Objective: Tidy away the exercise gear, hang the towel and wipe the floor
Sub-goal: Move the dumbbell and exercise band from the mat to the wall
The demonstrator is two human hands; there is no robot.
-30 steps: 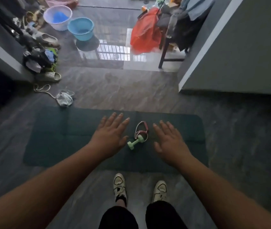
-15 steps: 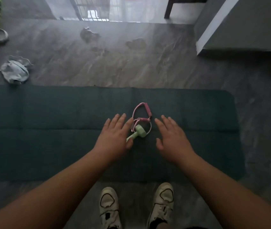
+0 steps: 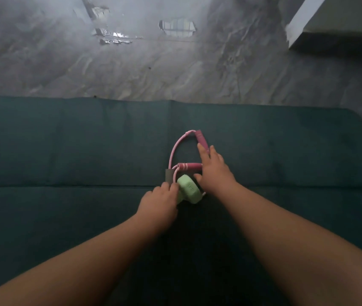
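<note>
Left hand (image 3: 158,206) now grips dumbbell (image 3: 187,192); pink band (image 3: 176,151) lies tangled alongside.

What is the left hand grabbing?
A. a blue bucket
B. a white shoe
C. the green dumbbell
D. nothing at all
C: the left hand has its fingers curled round the handle of the green dumbbell on the dark green mat, while the right hand lies flat on the pink resistance band beside it.
</note>
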